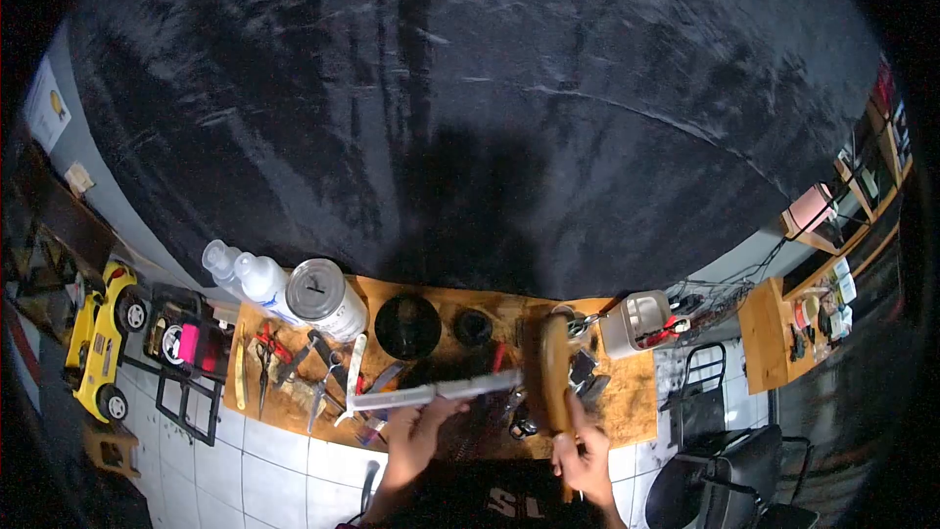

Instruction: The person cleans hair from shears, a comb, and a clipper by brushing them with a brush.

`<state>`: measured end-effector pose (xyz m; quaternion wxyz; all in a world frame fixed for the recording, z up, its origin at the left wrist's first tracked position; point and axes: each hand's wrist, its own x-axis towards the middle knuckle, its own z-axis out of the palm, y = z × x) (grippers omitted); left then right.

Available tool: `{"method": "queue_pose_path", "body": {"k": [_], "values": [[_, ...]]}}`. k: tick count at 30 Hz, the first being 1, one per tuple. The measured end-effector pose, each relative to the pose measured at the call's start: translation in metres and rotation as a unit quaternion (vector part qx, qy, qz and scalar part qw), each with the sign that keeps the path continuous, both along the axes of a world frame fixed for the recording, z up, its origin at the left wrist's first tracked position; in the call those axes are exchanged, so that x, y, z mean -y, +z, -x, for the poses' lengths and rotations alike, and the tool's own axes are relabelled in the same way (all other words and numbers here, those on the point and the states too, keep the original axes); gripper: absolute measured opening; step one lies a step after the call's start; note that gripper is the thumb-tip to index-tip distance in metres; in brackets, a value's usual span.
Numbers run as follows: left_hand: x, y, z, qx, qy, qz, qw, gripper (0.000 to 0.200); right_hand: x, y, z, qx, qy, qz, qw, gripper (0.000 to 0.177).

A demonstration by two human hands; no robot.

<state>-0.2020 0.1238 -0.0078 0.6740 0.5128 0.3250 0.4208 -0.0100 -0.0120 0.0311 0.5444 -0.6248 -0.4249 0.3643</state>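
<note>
My left hand (419, 439) is closed around a long pale grey bar (416, 396), which lies nearly level above the table. I cannot make out what kind of bar it is. In my right hand (585, 453) is the handle of a wooden brush (555, 372), held upright. Its dark bristles face left, at the bar's right end; whether they touch is blurred. Below both hands is a wooden table (636, 411) with dark stains. Scissors (326, 387) and a cream-coloured strip (356, 364) lie left of the bar.
A large tin (328, 299) and white bottles (259, 277) stand at the table's back left. Red-handled pliers (272, 341) lie in front. A black round dish (407, 326) is mid-table, a plastic container (636, 323) right. Beyond the table are a yellow toy car (101, 343) and a black chair (720, 475).
</note>
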Motion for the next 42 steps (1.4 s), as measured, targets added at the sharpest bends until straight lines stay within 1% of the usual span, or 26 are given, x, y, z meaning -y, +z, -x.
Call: {"method": "queue_pose_path", "body": {"k": [1, 2, 3, 6, 7, 8, 9, 10, 11, 14, 15, 16, 18, 21, 23, 24, 28, 29, 30, 32, 35, 37, 38, 39, 40, 42], "values": [[-0.001, -0.001, 0.000, 0.052, 0.038, 0.020, 0.998, 0.022, 0.006, -0.005, 0.002, -0.001, 0.013, 0.052, 0.999, 0.050], [-0.003, 0.000, 0.000, 0.103, 0.076, 0.039, 0.991, 0.020, 0.005, -0.009, 0.003, 0.044, 0.038, 0.045, 0.997, 0.048], [-0.004, 0.004, 0.002, 0.120, 0.072, 0.053, 0.989, 0.019, 0.005, -0.012, 0.004, 0.088, 0.060, 0.036, 0.994, 0.046], [-0.002, 0.006, 0.008, 0.034, -0.027, 0.000, 0.999, 0.019, -0.004, -0.014, 0.007, 0.122, 0.038, -0.023, 0.991, 0.044], [0.001, 0.017, 0.012, -0.077, -0.071, -0.034, 0.994, 0.018, -0.006, -0.013, 0.006, 0.145, 0.022, -0.043, 0.988, 0.043], [-0.001, 0.023, 0.013, -0.125, -0.119, -0.129, 0.976, 0.018, -0.008, -0.008, 0.006, 0.099, 0.003, -0.010, 0.995, 0.045], [0.002, 0.016, 0.010, -0.104, -0.135, -0.134, 0.976, 0.018, -0.010, 0.000, 0.005, 0.052, -0.017, 0.023, 0.998, 0.047], [0.004, 0.011, 0.005, -0.081, -0.151, -0.138, 0.976, 0.018, -0.011, -0.001, 0.004, 0.050, -0.028, 0.022, 0.998, 0.049], [0.006, 0.009, 0.005, -0.089, -0.164, -0.088, 0.979, 0.018, -0.011, -0.002, 0.002, 0.047, -0.039, 0.020, 0.998, 0.050], [0.014, 0.000, -0.004, 0.010, -0.014, 0.079, 0.997, 0.019, -0.009, -0.003, 0.001, 0.056, -0.030, 0.009, 0.998, 0.050], [0.014, -0.005, -0.007, 0.058, 0.050, 0.075, 0.994, 0.019, -0.008, -0.001, 0.001, 0.066, -0.010, 0.009, 0.998, 0.048], [0.011, -0.009, -0.007, 0.150, 0.083, 0.068, 0.983, 0.019, -0.006, 0.002, 0.001, 0.076, 0.010, 0.008, 0.997, 0.046], [0.008, -0.007, -0.002, 0.204, 0.076, 0.074, 0.973, 0.018, -0.010, 0.008, 0.005, 0.122, 0.076, -0.007, 0.990, 0.044], [0.010, 0.004, 0.009, -0.007, 0.014, 0.002, 1.000, 0.017, -0.018, 0.005, 0.005, 0.132, 0.069, -0.015, 0.989, 0.044], [0.009, 0.004, 0.015, -0.076, -0.065, -0.079, 0.992, 0.016, -0.019, 0.007, 0.002, 0.150, 0.042, -0.011, 0.988, 0.046], [0.009, 0.005, 0.016, -0.109, -0.105, -0.119, 0.981, 0.015, -0.019, 0.006, 0.001, 0.124, 0.023, 0.011, 0.992, 0.047], [0.012, 0.003, 0.006, -0.093, -0.092, -0.049, 0.990, 0.017, -0.021, 0.018, -0.002, 0.037, -0.018, 0.051, 0.998, 0.052], [0.011, 0.003, 0.007, -0.087, -0.058, -0.020, 0.994, 0.018, -0.019, 0.023, 0.000, 0.016, -0.020, 0.054, 0.998, 0.053], [0.010, -0.002, 0.003, -0.023, 0.006, 0.031, 0.999, 0.018, -0.016, 0.021, 0.000, 0.016, -0.007, 0.051, 0.999, 0.052], [0.007, -0.007, -0.002, 0.147, 0.080, 0.048, 0.985, 0.017, -0.010, 0.016, 0.001, 0.016, 0.021, 0.046, 0.999, 0.050], [0.006, -0.005, 0.000, 0.146, 0.068, 0.039, 0.986, 0.017, -0.012, 0.007, 0.001, 0.127, 0.109, -0.004, 0.986, 0.047], [0.004, 0.008, 0.009, -0.040, -0.038, -0.065, 0.996, 0.019, -0.018, 0.004, 0.004, 0.134, 0.069, -0.021, 0.988, 0.047], [0.003, 0.012, 0.011, -0.132, -0.091, -0.116, 0.980, 0.020, -0.020, 0.004, 0.004, 0.137, 0.048, -0.030, 0.989, 0.048], [0.008, 0.009, 0.009, -0.094, -0.092, -0.124, 0.984, 0.019, -0.021, 0.010, 0.002, 0.152, 0.033, -0.010, 0.988, 0.049], [0.011, 0.015, 0.007, -0.147, -0.128, -0.128, 0.973, 0.019, -0.022, 0.008, 0.002, 0.101, 0.014, 0.003, 0.995, 0.050], [0.017, 0.005, -0.002, -0.046, -0.106, -0.125, 0.985, 0.019, -0.023, 0.011, 0.002, 0.029, -0.018, 0.029, 0.999, 0.052]]}}
